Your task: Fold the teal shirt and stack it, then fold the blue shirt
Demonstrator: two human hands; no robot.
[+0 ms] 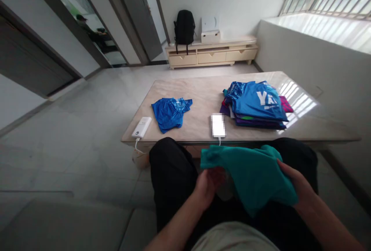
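A teal garment (255,177) is held over the lap, above black-trousered knees, just short of the near edge of the table (203,88). Its right side is gripped by the right hand (298,187), whose fingers are closed over the cloth with the thumb laid on top. The left hand (207,187) is tucked under the garment's left edge; its fingers are curled into the fabric, though how firmly they are clamped cannot be told, since the fingertips are hidden by the cloth.

Just beyond the garment, a white phone (218,125) is seen lying flat at the table's near edge, a cable running down from it. To its right, a stack of folded shirts (256,106) is set, topped by a blue one with white lettering. To the left of the phone, a crumpled blue shirt (171,112) is spread on the tabletop, and near it a white power bank (142,127) is placed at the corner, its cord hanging off the edge.

Against the far wall, a low cabinet (211,55) is seen, with a black backpack (184,26) and a white box (210,35) standing on it.
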